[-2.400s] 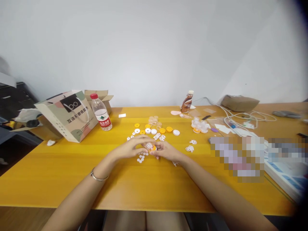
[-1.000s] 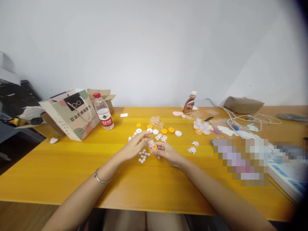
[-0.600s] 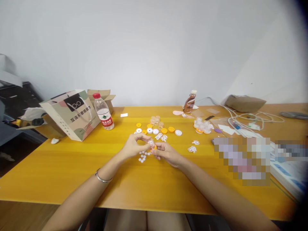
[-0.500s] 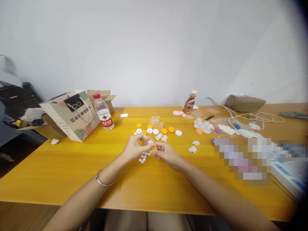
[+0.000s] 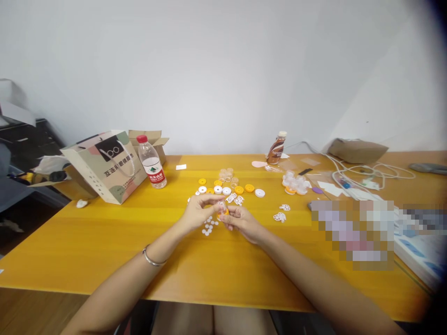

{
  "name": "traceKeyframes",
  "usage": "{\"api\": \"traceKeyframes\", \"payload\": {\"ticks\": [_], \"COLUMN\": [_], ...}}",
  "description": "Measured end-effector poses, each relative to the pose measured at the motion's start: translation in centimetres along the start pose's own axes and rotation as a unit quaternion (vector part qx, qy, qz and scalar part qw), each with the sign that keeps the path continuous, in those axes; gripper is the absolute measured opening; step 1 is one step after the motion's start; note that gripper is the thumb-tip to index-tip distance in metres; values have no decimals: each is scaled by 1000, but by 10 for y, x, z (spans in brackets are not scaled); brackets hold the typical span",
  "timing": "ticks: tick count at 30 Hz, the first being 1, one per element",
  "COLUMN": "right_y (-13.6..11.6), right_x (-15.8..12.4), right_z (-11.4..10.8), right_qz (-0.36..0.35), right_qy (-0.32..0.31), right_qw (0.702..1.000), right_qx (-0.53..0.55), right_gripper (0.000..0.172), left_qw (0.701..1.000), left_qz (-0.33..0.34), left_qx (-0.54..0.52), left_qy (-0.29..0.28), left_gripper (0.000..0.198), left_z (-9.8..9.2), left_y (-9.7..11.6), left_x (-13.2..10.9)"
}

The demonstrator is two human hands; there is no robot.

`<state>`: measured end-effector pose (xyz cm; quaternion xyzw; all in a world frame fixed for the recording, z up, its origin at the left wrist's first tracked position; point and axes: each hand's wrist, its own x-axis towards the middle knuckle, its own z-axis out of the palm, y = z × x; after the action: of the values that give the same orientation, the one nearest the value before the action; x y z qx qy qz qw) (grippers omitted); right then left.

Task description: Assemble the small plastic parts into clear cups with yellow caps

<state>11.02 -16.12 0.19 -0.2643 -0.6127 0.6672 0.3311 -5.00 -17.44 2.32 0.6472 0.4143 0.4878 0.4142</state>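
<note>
Between my two hands is a small container with a clear top and an orange base (image 5: 222,215). My right hand (image 5: 242,223) pinches the orange base between thumb and fingers. My left hand (image 5: 199,213) closes around the clear upper part, its fingers reaching over the top and its thumb on the near side. Just beyond the hands lie white openwork pieces (image 5: 231,198). Several small white discs (image 5: 208,228) are scattered under and beside my left hand. A row of white and orange caps (image 5: 239,190) stands farther back, with clear cups (image 5: 226,174) behind it.
At the left stand a paper bag (image 5: 115,174), a water bottle (image 5: 152,165) and a cardboard box (image 5: 159,142). A brown drink bottle (image 5: 277,149), clustered clear cups (image 5: 294,181) and white cables (image 5: 352,170) occupy the right. More openwork pieces (image 5: 279,217) lie right of my hands.
My left fingers have stretched out over the top of the container, and more of its orange base shows. The whole view has shifted very slightly.
</note>
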Motion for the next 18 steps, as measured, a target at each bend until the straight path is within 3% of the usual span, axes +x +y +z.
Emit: {"api": "traceKeyframes", "payload": {"ticks": [5, 7, 9, 14, 16, 18], "right_y": [-2, -3, -3, -4, -5, -5], "right_x": [0, 0, 0, -1, -1, -1], "right_z": [8, 8, 6, 0, 0, 1], "right_qz": [-12, -13, -12, -1, -4, -12], "right_qy": [63, 61, 33, 5, 4, 11], "right_qw": [995, 996, 998, 1000, 1000, 1000], "right_qx": [-75, -71, -47, 16, 14, 3], "right_gripper": [29, 28, 26, 24, 24, 23], "left_qw": [986, 983, 992, 989, 988, 994], "left_qz": [51, 51, 39, 11, 2, 9], "left_qx": [101, 109, 61, -128, -125, -100], "left_qy": [120, 137, 108, -71, -85, -51], "left_gripper": [23, 23, 24, 42, 41, 35], "left_z": [14, 14, 10, -1, 0, 2], "left_y": [-8, -9, -8, 0, 2, 1], "left_x": [-3, -4, -3, 0, 0, 0]}}
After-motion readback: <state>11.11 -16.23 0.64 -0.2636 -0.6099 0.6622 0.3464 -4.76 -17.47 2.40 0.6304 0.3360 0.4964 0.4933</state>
